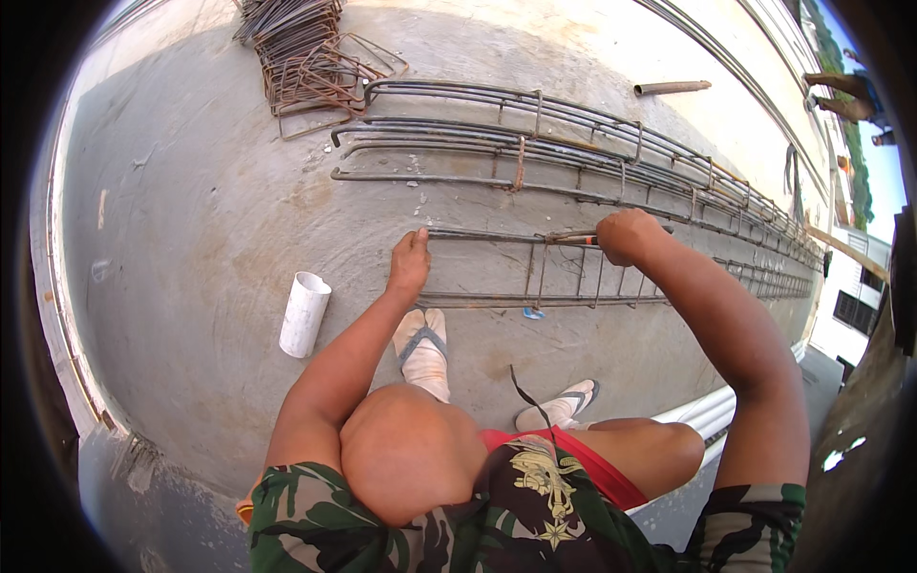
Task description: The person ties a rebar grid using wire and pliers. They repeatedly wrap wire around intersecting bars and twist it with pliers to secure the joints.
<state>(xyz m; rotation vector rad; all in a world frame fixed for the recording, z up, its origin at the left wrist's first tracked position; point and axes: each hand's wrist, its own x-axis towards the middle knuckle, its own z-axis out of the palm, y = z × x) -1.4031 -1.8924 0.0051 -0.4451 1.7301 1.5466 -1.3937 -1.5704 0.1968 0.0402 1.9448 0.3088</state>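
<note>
A long rebar cage [487, 299] lies on the concrete floor before me, with steel stirrups set across its bars. My left hand [411, 266] grips the near-left end of its upper bar, fingers wrapped over the tip. Further right along that bar, my right hand [630, 236] is closed around the handles of pincers [577, 238]. Their jaws meet the bar where a stirrup crosses it; whether they hold tie wire is too small to tell. My left foot [423, 347], in a sock and flip-flop, rests beside the cage's lower end.
Beyond lie more rebar cages [458, 179] with hooked ends and a heap of rusty stirrups [301, 68]. A short white pipe [304, 315] stands or leans at left. A rusty tube [673, 87], long white pipes [706, 412] and a distant person [852, 97] are also visible.
</note>
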